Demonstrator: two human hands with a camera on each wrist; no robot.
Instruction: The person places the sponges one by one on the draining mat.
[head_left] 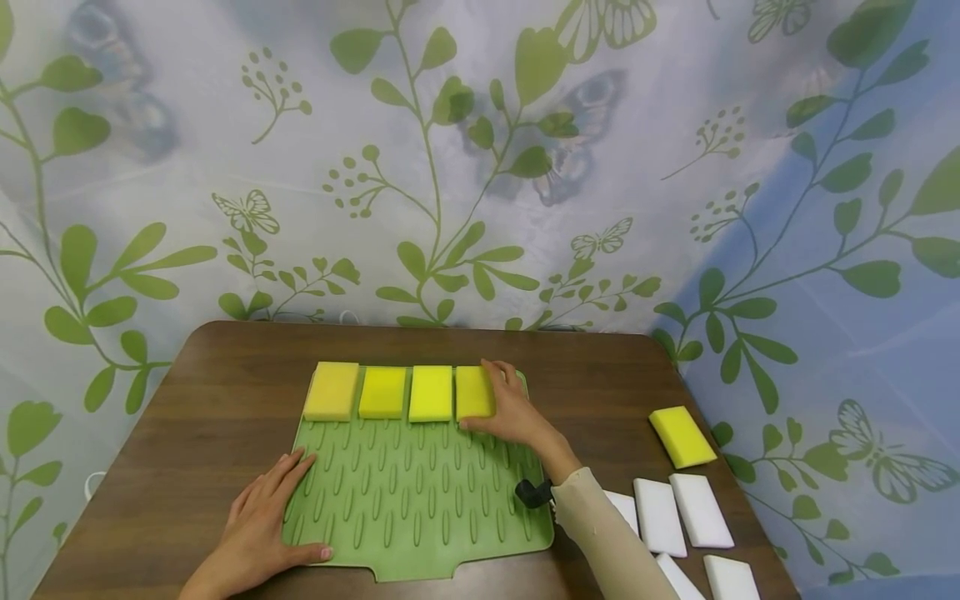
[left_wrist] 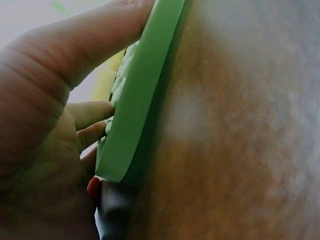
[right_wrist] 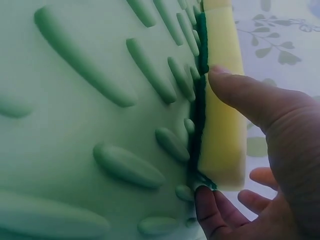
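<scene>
A green ribbed mat (head_left: 420,500) lies in the middle of the brown table (head_left: 187,400). Along its far edge several yellow sponges stand in a row. My right hand (head_left: 495,398) grips the rightmost one (head_left: 471,387), thumb on its near end and fingers over its far end. Up close, that sponge (right_wrist: 222,40) sits on the mat (right_wrist: 75,140) with its dark green scrub side down, held by my right hand (right_wrist: 220,135). My left hand (head_left: 277,512) rests flat on the mat's front left corner. There the thumb (left_wrist: 90,40) lies along the mat's edge (left_wrist: 145,90).
One more yellow sponge (head_left: 681,436) lies on the table at the right. Several white sponges (head_left: 678,512) lie near the front right corner. A leaf-and-butterfly patterned curtain (head_left: 480,167) closes in the table at the back and right.
</scene>
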